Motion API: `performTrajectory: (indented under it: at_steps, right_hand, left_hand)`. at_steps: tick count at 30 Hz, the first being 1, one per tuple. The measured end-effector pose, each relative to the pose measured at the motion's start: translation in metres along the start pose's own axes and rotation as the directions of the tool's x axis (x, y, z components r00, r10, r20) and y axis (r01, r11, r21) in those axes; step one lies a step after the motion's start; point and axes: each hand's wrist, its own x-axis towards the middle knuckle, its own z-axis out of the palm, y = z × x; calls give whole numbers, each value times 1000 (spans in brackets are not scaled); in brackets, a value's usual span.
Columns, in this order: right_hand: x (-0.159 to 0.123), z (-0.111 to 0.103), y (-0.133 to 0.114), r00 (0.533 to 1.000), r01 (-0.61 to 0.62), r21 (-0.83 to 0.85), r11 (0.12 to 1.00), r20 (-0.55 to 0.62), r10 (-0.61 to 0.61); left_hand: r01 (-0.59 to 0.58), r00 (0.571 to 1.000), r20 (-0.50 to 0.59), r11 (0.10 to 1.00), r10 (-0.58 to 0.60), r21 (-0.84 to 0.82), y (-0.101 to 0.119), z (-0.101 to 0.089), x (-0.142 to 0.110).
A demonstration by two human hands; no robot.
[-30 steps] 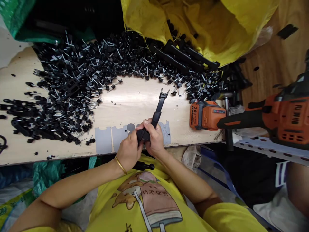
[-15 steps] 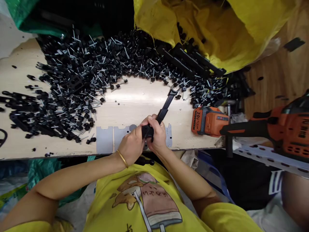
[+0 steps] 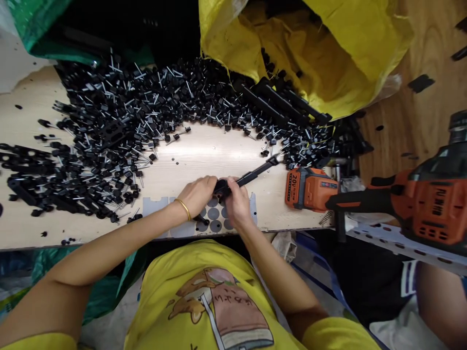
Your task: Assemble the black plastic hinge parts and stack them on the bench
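Observation:
A black jointed arm [image 3: 257, 172] with a small forked tip lies across both hands above the front of the table, tip pointing right and slightly away from me. My left hand [image 3: 200, 192], with a gold bangle at the wrist, is closed round its thick joint end. Just right of that joint, my right hand [image 3: 238, 201] grips the arm, thumb on top. Under my left hand a black ball-ended piece [image 3: 202, 221] shows; whether it belongs to the arm I cannot tell. Beneath my hands lie grey sheets [image 3: 253, 208] and round grey discs [image 3: 214, 214].
A wide heap of black knobs with metal pins [image 3: 146, 107] curves across the table. Behind it are a green bag [image 3: 36, 29] and a yellow bag [image 3: 310, 58]. At right lie an orange battery pack [image 3: 310, 188] and an orange power tool [image 3: 430, 204]. Another person's leg [image 3: 438, 291] shows lower right.
The arm has swung clockwise from steeply upright to a low slant, its fork now further right and nearer me. Both hands keep hold; my left hand has turned flatter, knuckles up.

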Motion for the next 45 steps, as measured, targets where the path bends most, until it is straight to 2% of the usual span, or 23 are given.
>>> performTrajectory:
  at_steps: [2,3,4,6,7,8,9,11,13,15,17,20,25,29,31,34,35,37,39,40,42,44,45]
  right_hand:
    - [3,-24,-16,964,-77,-290,954,222,145]
    - [3,-36,-25,931,-59,-465,883,293,217]
    - [3,-48,-35,917,26,-616,787,328,227]
    - [5,-62,-49,921,302,-785,541,387,47]
    - [6,-65,-53,891,439,-804,401,446,-82]
    - [9,-64,-54,836,549,-793,266,515,-189]
    - [13,-61,-53,771,629,-764,147,588,-246]
    - [23,-51,-46,667,724,-689,-22,708,-234]
    - [34,-42,-36,611,772,-627,-103,777,-151]
    - [43,-38,-28,581,801,-588,-115,809,-91]
    - [47,-38,-23,570,811,-577,-97,817,-86]
    - [47,-41,-20,569,813,-577,-77,815,-108]
    - [41,-43,-11,584,787,-606,-118,793,-173]
    - [39,-42,-12,581,793,-599,-114,799,-155]
    - [41,-42,-20,590,796,-600,-80,799,-116]
    - [57,-38,-41,563,824,-562,71,826,2]
    - [67,-36,-49,563,822,-560,104,826,-3]
    - [93,-27,-63,607,795,-604,66,785,-126]
    - [122,-15,-73,645,717,-693,-68,698,-311]
    - [135,-9,-76,656,674,-730,-114,662,-361]
    - [156,1,-81,685,620,-773,-135,617,-387]
    - [163,4,-86,701,608,-790,-79,581,-414]
    - [160,3,-88,700,614,-789,-18,555,-449]
  left_hand:
    - [-40,991,-121,993,53,109,-11,-3,9]
    - [-60,982,-167,986,86,153,-16,-3,12]
    - [-77,974,-197,980,114,185,-20,-2,13]
    - [-115,961,-225,971,163,209,-26,2,13]
    - [-139,955,-231,969,185,205,-28,4,11]
    - [-161,950,-236,968,205,194,-30,7,10]
    - [-178,945,-244,967,219,181,-32,9,8]
    - [-208,935,-256,965,244,161,-36,13,5]
    - [-239,926,-258,957,275,163,-38,16,4]
    - [-261,919,-253,948,302,185,-40,18,4]
    - [-266,917,-246,942,313,206,-40,18,3]
    - [-263,918,-238,936,317,235,-40,18,4]
    - [-292,913,-204,916,353,276,-42,16,5]
    - [-291,915,-203,919,349,267,-43,13,5]
    - [-278,923,-199,928,330,250,-42,11,7]
    - [-262,933,-188,937,307,231,-36,10,13]
    - [-269,932,-184,935,313,231,-33,10,15]
    - [-316,917,-177,921,358,226,-27,8,19]
    - [-389,887,-190,902,422,188,-21,5,20]
    - [-411,874,-213,898,438,159,-20,2,20]
    - [-355,877,-307,929,369,102,-24,-8,19]
    - [-147,883,-441,987,160,64,-36,-20,21]
    - [-13,865,-500,999,37,51,-46,-26,24]
